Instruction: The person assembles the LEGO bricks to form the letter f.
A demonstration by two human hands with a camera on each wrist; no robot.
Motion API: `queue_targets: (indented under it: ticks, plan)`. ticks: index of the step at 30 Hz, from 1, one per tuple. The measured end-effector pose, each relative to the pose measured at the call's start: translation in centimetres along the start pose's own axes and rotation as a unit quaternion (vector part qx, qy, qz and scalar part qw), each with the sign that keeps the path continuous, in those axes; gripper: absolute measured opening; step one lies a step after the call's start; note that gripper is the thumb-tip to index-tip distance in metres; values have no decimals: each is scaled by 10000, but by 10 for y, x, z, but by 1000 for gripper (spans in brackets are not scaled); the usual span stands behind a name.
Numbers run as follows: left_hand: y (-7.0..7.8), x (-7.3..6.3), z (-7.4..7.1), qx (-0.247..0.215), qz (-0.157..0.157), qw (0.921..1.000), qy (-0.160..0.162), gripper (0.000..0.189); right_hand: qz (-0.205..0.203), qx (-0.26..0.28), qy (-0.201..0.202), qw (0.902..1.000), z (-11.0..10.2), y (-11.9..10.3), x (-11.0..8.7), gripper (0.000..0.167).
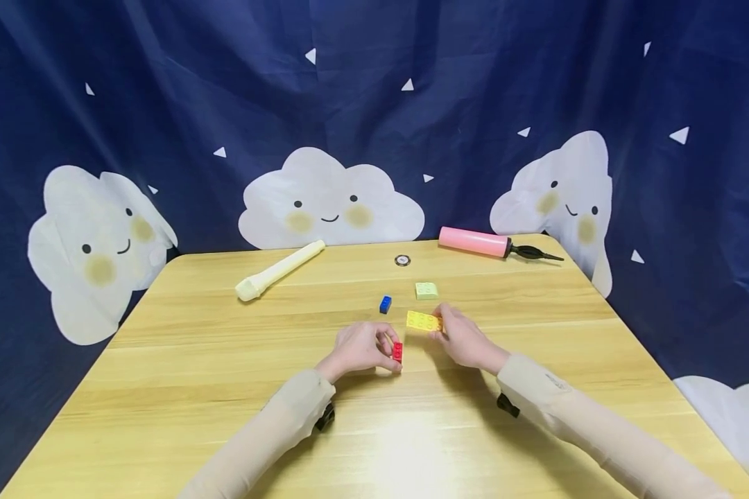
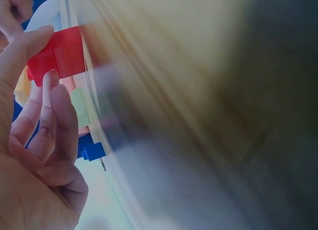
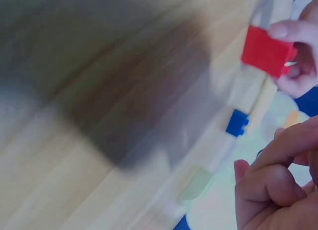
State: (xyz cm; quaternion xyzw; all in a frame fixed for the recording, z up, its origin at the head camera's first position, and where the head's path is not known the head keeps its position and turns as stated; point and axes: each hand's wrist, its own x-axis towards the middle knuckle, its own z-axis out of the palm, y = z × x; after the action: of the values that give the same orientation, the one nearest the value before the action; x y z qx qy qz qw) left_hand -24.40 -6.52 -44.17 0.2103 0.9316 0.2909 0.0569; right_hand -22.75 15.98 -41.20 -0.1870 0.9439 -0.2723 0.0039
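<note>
My left hand [image 1: 363,346] pinches a red toy building brick [image 1: 397,352] between thumb and fingers, low over the table. In the left wrist view the thumb lies on one side of the red brick [image 2: 58,56] and a fingertip on the other. To its right, my right hand [image 1: 465,337] grips a yellow toy brick [image 1: 422,320] by its right end, studs up. The two held bricks are apart. A small blue brick [image 1: 385,304] stands on the table just beyond my hands, and a pale green brick [image 1: 426,290] lies behind the yellow one.
On the wooden table [image 1: 193,388], a cream stick with a wider end [image 1: 279,270] lies at the back left. A round black-and-white chip [image 1: 402,260] lies at the back middle. A pink hand pump [image 1: 474,241] lies at the back right, before a blue cloud-patterned curtain [image 1: 362,118].
</note>
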Motion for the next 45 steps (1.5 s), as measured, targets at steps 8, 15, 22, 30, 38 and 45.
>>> queue_targets:
  ticks: [8, 15, 22, 30, 38, 45]
  plan:
    - [1, -1, -1, 114, 89, 9999, 29, 37, -605, 579, -176, 9963, 4, -15, -16, 26]
    - [2, -1, -1, 261, 167, 9994, 120, 35, -780, 669, -309, 9942, 14, -21, -24, 24]
    - [2, -1, 0, 364, 206, 9990, 149, 35, -605, 1033, -365, 9921, 20, -23, -24, 22]
    - [2, -3, -1, 389, 211, 9989, 167, 34, -205, 1426, -333, 9890, 25, -23, -24, 24]
    - [4, -3, -1, 620, 224, 9976, 234, 36, 20, 1550, -174, 9878, 28, -24, -22, 26]
    - [5, -3, 0, 702, 301, 9967, 273, 37, 134, 1988, -367, 9793, 30, -28, -23, 25]
